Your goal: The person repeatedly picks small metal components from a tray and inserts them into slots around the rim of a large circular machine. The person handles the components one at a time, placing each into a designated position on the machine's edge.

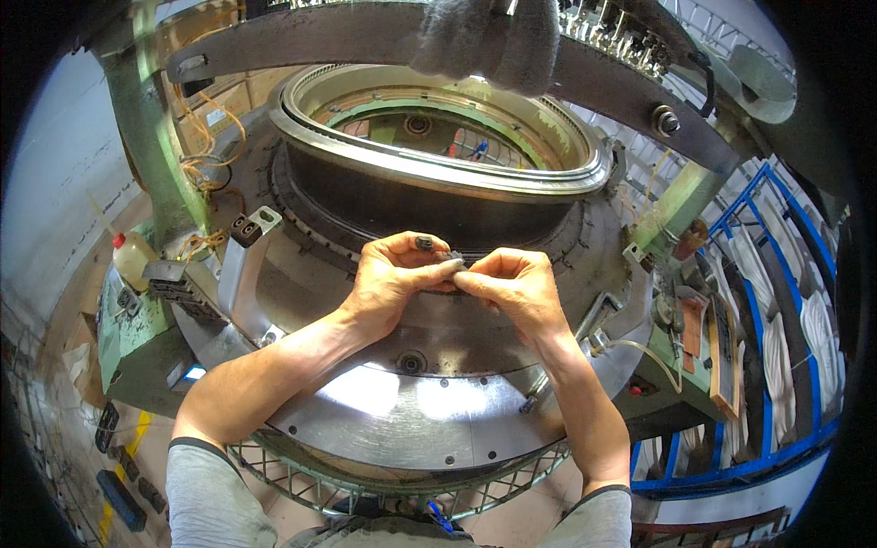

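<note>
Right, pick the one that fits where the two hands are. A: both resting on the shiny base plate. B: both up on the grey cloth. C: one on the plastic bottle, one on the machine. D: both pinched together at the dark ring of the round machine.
D: the left hand and right hand meet fingertip to fingertip at the dark ring, away from the bottle.

We see both hands meeting at the centre of the view, against the dark cylinder wall of a large circular knitting machine [438,196]. The left hand [395,274] and the right hand [516,285] pinch fingertips together around a small dark part [454,258], too small to make out. At nine o'clock a small plastic bottle [134,257] with a red cap stands on the green frame [128,333]. At three o'clock, blue railings [766,384] curve away.
</note>
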Motion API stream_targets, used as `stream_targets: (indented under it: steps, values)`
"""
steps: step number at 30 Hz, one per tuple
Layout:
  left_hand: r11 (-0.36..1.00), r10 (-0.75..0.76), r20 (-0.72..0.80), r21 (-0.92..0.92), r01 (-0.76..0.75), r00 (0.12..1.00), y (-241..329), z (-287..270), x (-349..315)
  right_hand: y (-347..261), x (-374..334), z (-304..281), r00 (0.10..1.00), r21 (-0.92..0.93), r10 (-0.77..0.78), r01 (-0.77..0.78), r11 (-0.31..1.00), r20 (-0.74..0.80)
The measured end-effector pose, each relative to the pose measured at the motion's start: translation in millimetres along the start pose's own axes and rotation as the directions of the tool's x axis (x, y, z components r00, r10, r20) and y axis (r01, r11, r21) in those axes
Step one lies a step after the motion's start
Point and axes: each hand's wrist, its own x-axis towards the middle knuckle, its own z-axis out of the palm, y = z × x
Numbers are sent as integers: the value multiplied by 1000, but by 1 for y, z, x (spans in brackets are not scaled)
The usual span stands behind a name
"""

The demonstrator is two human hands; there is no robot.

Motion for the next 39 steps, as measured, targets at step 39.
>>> stream_targets:
  steps: [39]
  values:
    - [973, -104, -17, 207, 105, 994, -6, 4, -5, -17, 40, -24, 550, -833, -797, 296, 467, -251]
